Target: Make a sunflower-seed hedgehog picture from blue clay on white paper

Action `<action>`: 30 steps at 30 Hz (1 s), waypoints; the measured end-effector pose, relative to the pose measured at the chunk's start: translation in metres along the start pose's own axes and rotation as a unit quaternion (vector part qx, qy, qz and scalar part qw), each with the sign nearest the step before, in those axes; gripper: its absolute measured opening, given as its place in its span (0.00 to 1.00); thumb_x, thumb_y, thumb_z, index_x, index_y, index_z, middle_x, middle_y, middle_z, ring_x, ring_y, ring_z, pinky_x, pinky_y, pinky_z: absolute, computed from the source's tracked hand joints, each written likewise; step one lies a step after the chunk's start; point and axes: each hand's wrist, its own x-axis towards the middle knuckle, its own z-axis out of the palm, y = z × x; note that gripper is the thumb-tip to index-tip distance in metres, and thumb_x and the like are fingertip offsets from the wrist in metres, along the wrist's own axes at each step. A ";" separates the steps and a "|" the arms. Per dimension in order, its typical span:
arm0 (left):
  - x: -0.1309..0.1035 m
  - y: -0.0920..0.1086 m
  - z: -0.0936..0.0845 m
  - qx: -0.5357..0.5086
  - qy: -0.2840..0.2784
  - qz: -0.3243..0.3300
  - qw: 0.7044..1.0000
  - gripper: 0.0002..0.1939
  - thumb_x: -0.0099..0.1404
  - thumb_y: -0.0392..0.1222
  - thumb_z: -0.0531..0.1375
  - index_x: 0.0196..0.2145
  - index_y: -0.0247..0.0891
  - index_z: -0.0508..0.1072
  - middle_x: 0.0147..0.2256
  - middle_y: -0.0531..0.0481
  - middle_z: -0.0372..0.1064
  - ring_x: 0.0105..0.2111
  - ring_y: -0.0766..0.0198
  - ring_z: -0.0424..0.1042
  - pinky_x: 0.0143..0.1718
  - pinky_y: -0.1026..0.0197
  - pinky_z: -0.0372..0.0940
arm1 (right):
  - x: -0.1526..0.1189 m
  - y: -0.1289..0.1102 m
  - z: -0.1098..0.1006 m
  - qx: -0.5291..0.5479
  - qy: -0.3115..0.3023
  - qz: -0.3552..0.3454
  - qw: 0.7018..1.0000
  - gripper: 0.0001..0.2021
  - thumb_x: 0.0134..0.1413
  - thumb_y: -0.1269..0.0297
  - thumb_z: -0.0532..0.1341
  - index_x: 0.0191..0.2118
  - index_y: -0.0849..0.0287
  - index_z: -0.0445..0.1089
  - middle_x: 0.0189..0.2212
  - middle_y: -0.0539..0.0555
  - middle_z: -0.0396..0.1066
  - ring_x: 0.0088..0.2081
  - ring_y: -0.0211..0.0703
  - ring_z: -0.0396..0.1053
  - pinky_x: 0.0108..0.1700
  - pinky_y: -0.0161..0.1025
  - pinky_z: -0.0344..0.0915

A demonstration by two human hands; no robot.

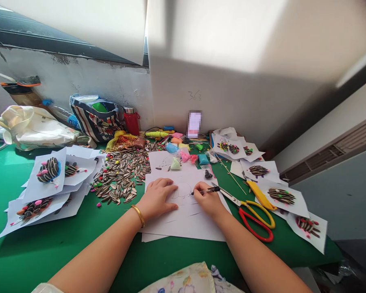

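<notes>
White paper (183, 224) lies on the green table in front of me, with a faint outline drawing (181, 190) on it. My left hand (159, 198) rests flat on the paper's left part, fingers apart, holding nothing. In my right hand (208, 199) is a black pen (211, 190), pinched between the fingers, its tip at the right side of the drawing. Just above, a second sheet (158, 159) with a sketch is partly covered. A small black clay lump (208, 174) sits at the paper's upper right.
Striped seeds (122, 173) are heaped at left. Seed-decorated sheets (49, 171) lie far left and more (282, 195) at right. Red-and-yellow scissors (256, 219), a yellow tool (260, 195) and thin sticks are at right. Coloured clay (185, 156), a phone, a red bottle (131, 122) and bags stand behind.
</notes>
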 end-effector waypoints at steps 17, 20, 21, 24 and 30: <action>0.000 -0.002 0.002 -0.003 0.008 0.001 1.000 0.32 0.52 0.53 0.69 0.54 0.50 0.70 0.56 0.47 0.63 0.57 0.47 0.59 0.58 0.44 0.54 | 0.003 0.003 -0.003 0.017 0.031 -0.004 0.999 0.06 0.52 0.63 0.53 0.27 0.54 0.64 0.23 0.47 0.66 0.28 0.41 0.64 0.30 0.36 0.57; 0.000 -0.001 0.002 -0.001 0.007 0.002 1.000 0.32 0.52 0.54 0.69 0.54 0.50 0.70 0.56 0.47 0.63 0.57 0.47 0.59 0.57 0.44 0.54 | 0.003 0.002 -0.003 0.004 0.026 -0.003 1.000 0.06 0.52 0.63 0.53 0.27 0.54 0.64 0.24 0.47 0.66 0.29 0.41 0.64 0.31 0.36 0.57; 0.000 -0.001 0.002 -0.001 0.007 0.002 1.000 0.32 0.52 0.54 0.69 0.54 0.50 0.70 0.56 0.47 0.63 0.57 0.47 0.59 0.57 0.44 0.54 | 0.003 0.002 -0.003 0.002 0.025 -0.002 1.000 0.06 0.52 0.64 0.53 0.27 0.54 0.64 0.24 0.47 0.66 0.29 0.41 0.64 0.31 0.36 0.57; 0.000 -0.001 0.002 -0.003 0.008 0.002 1.000 0.32 0.52 0.54 0.69 0.55 0.50 0.70 0.56 0.46 0.63 0.57 0.47 0.59 0.58 0.44 0.54 | 0.003 0.002 -0.002 -0.001 0.024 -0.002 1.000 0.06 0.52 0.64 0.53 0.27 0.54 0.64 0.23 0.47 0.66 0.29 0.41 0.64 0.31 0.36 0.57; 0.000 -0.002 0.002 -0.004 0.007 0.002 1.000 0.32 0.52 0.54 0.69 0.55 0.50 0.70 0.56 0.46 0.63 0.57 0.47 0.59 0.58 0.44 0.54 | 0.003 0.004 -0.002 -0.001 0.019 -0.003 1.000 0.06 0.52 0.64 0.53 0.27 0.54 0.64 0.22 0.46 0.66 0.28 0.41 0.64 0.30 0.36 0.57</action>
